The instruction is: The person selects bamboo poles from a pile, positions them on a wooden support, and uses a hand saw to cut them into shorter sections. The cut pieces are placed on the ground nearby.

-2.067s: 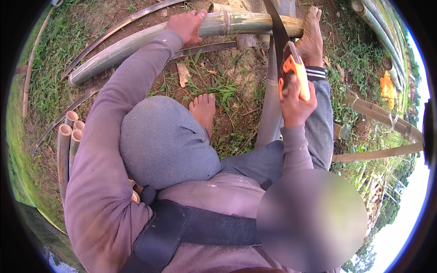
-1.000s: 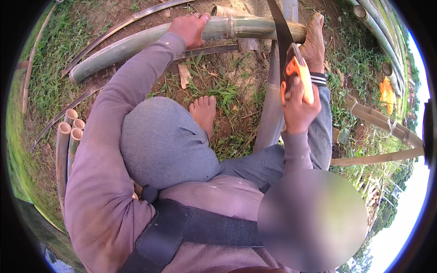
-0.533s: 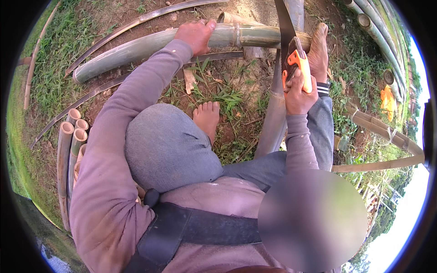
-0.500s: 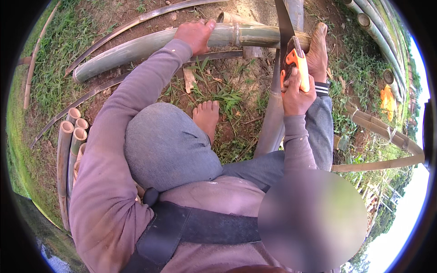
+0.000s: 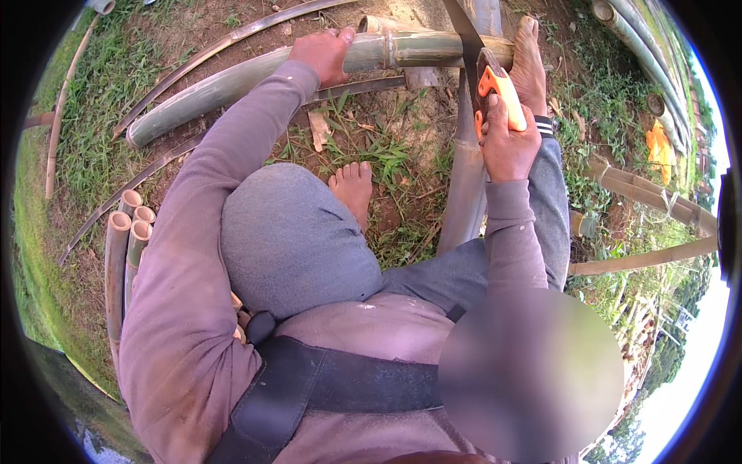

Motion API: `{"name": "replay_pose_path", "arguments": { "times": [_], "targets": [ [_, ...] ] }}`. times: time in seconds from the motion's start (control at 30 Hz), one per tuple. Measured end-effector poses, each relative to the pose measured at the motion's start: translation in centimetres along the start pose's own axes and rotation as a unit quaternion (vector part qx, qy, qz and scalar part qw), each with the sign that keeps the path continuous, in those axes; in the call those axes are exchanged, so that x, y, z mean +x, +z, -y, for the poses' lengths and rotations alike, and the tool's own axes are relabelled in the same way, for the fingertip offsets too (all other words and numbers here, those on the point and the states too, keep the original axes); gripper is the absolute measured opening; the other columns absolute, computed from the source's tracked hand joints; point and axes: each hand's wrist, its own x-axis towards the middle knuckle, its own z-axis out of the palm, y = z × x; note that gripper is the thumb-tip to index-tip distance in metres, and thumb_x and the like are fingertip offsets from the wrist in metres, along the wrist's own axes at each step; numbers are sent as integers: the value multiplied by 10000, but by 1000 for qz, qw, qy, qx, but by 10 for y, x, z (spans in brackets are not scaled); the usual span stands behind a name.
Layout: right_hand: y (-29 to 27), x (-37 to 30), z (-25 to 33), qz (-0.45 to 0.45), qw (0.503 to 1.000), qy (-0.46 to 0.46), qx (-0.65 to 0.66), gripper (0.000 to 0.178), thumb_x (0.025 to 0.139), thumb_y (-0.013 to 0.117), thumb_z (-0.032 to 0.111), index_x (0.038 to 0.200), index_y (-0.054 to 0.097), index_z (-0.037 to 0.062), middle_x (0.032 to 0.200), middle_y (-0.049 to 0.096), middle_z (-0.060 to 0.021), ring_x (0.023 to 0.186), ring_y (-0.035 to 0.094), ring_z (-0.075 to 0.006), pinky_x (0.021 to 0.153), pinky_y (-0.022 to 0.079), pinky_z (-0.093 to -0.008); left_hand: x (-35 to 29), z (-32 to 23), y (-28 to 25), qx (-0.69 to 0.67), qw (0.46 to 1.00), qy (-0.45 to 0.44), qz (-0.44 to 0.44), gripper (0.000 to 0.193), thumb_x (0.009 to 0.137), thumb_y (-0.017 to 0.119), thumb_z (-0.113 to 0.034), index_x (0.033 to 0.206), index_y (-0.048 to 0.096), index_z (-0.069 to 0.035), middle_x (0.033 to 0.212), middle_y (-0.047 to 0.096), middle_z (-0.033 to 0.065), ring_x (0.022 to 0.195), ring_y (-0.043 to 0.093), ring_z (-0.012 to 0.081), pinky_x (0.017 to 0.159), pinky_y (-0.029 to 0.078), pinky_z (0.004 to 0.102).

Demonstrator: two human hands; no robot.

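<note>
A thick green-grey bamboo pole point(image 5: 232, 85) lies crosswise in front of me. Wrapped over its top, left of the joint, my left hand point(image 5: 323, 58) grips it. My right hand point(image 5: 512, 139) is closed round the orange handle point(image 5: 508, 97) of a handsaw. The saw's dark blade point(image 5: 462, 29) crosses the pole near its right end; how deep it sits in the bamboo I cannot tell. My bare right foot point(image 5: 529, 66) presses against that end, just right of the blade. Under the pole, another bamboo length point(image 5: 464, 182) runs toward me.
My other bare foot point(image 5: 352, 188) rests on grassy soil. Cut bamboo tubes point(image 5: 120, 232) stand bundled at left. Curved split strips point(image 5: 209, 54) lie beyond the pole. Long bamboo poles point(image 5: 645, 50), an orange cloth or bag point(image 5: 659, 151) and a tied bamboo frame point(image 5: 657, 197) are at right.
The view has shifted a little, so pole, saw and hands appear higher. The saw remains across the pole; my right forearm's angle has changed slightly. Both hands keep their grips.
</note>
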Motion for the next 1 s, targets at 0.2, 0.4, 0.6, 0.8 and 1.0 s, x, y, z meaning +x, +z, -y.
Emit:
{"name": "replay_pose_path", "arguments": {
  "times": [0.2, 0.4, 0.6, 0.8, 1.0],
  "targets": [
    [-7, -18, -36, -32, 998, -55, -4, 150, 1045, 716, 124, 1045, 651, -10, 777, 653, -1, 639, 591, -40, 557, 484, -233, 1, 1, -2, -18, 999, 11, 25, 774, 790, 857, -314, 1443, 482, -135, 1244, 708, 204, 1113, 717, 416, 931, 601, 533],
    [3, -14, -24, -27, 999, -25, 28, 142, 1052, 698, 113, 1037, 637, -14, 806, 654, 2, 630, 581, -40, 553, 472, -240, 12, 14, -7, -6, 999, 24, 42, 734, 757, 869, -342, 1384, 581, -94, 1053, 763, 185, 1012, 753, 392, 879, 619, 511],
    [-59, -102, 0, -14, 1000, 10, -21, 154, 1061, 679, 117, 1064, 621, -25, 797, 670, -22, 597, 581, -41, 526, 466, -217, 21, 28, -16, -68, 993, 51, 87, 834, 681, 871, -334, 1400, 571, -33, 1064, 750, 229, 1029, 727, 431, 900, 589, 528],
    [3, -1, 4, -22, 998, -50, -5, 196, 1043, 732, 156, 984, 657, -16, 779, 661, 7, 624, 554, -31, 527, 434, -238, 25, 19, -5, -79, 994, 65, 30, 858, 637, 876, -337, 1384, 583, -33, 1058, 748, 233, 1024, 725, 429, 909, 578, 525],
    [-60, -111, 0, -20, 998, -3, 59, 169, 1065, 681, 128, 1035, 628, -29, 783, 689, -34, 581, 576, -44, 511, 455, -216, 30, 39, -1, -70, 994, 42, 75, 948, 643, 890, -357, 1491, 569, -81, 1156, 753, 216, 1123, 724, 389, 972, 582, 493]
  ]
}}
